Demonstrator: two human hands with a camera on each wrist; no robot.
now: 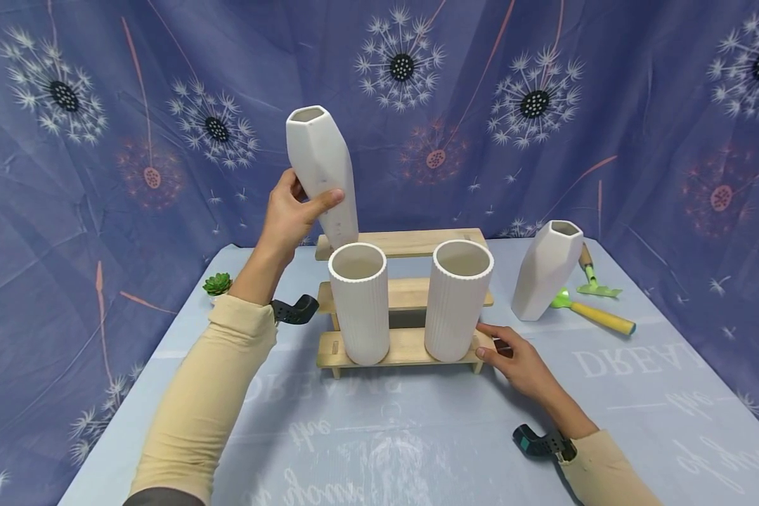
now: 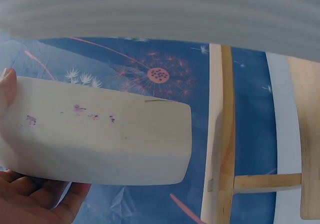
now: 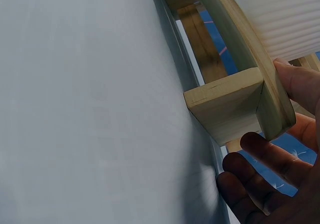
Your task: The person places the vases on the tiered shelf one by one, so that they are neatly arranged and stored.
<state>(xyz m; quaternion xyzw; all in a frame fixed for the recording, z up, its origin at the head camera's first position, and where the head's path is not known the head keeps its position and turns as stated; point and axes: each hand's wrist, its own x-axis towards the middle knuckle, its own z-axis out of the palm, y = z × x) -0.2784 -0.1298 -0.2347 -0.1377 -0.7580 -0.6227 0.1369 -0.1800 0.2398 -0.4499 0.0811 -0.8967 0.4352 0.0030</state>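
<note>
My left hand [image 1: 296,214] grips a white faceted vase [image 1: 321,158], thumb on its near side. The vase is held over the left end of the top step of a three-step wooden stand [image 1: 420,243]. In the left wrist view a gap shows between the vase's base and the step, and purple specks mark its side. My right hand [image 1: 519,362] holds the right end of the lowest step, thumb above and fingers at its end. Two white ribbed cylindrical vases, a left one [image 1: 363,309] and a right one [image 1: 457,306], stand upright on that step.
A second faceted vase [image 1: 544,270] stands on the table right of the stand. Beside it lie a yellow-handled garden tool [image 1: 601,318] and a small green rake [image 1: 597,288]. A small succulent [image 1: 218,283] sits behind my left forearm. A patterned blue curtain [image 1: 278,56] hangs behind.
</note>
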